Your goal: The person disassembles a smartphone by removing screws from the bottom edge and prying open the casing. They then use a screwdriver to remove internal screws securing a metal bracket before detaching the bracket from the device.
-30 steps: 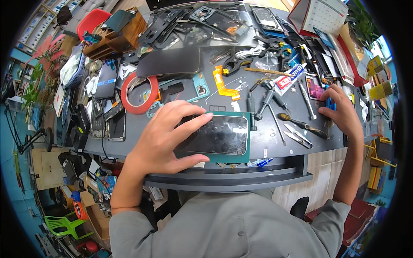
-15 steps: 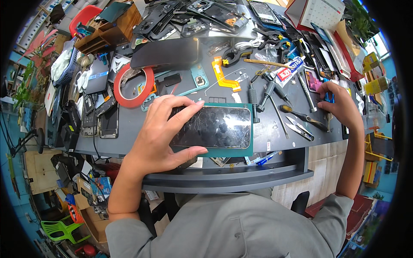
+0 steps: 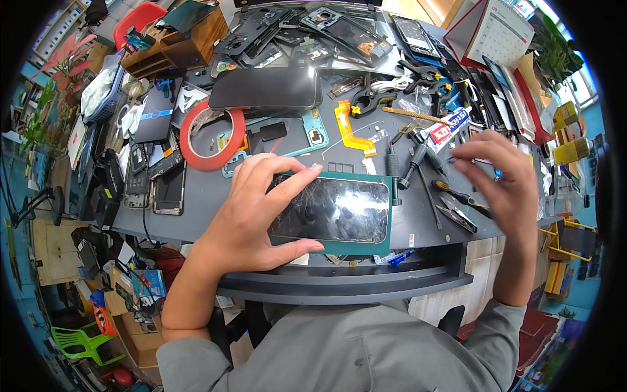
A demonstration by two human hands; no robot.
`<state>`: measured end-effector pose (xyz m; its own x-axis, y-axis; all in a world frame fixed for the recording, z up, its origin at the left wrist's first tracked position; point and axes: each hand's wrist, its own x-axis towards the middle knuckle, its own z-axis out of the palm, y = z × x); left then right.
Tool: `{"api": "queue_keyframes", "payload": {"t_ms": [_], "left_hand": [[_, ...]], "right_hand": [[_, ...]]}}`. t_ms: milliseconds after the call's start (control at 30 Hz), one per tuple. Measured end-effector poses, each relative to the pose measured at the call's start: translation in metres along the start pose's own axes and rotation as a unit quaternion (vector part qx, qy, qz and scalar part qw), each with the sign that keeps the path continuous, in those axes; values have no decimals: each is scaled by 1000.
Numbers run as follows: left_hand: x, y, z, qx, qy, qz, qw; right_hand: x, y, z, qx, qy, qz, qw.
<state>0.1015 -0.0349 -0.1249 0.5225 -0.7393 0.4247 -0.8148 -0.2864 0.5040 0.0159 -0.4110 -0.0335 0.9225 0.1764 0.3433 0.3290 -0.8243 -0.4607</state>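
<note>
Grey tabletop (image 3: 202, 189), seriously packed. Left hand (image 3: 245, 222) is clamped across the flat green rectangular pad (image 3: 359, 248) under a black glass-fronted phone (image 3: 333, 212), mid near edge. Right hand (image 3: 499, 173) is apart, raised toward the right edge; can't tell if it's pinching anything. Phone's steadied, glass in place, so I'd guess most work's left; silver metal tweezers (image 3: 457, 219) lie unheld toward the near right corner.

Blue wall (image 3: 577, 287) beyond a grey desk (image 3: 189, 212), pale floor (image 3: 486, 264) below, red chair (image 3: 139, 19) and green plastic chair (image 3: 73, 338) at left
</note>
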Motion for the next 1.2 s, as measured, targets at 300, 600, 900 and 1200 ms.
{"api": "queue_keyframes", "payload": {"t_ms": [300,600,900,1200], "left_hand": [[1,1,-3,16,-8,-7,1000],[0,2,-3,18,-8,-16,1000],[1,2,-2,16,-6,-14,1000],[8,18,-15,21,6,10,1000]], "right_hand": [[27,-27,80,76,-43,-102,991],[27,-25,94,61,-28,-109,992],[24,-24,95,55,-29,-116,991],[24,-28,88,13,-80,-132,988]]}}
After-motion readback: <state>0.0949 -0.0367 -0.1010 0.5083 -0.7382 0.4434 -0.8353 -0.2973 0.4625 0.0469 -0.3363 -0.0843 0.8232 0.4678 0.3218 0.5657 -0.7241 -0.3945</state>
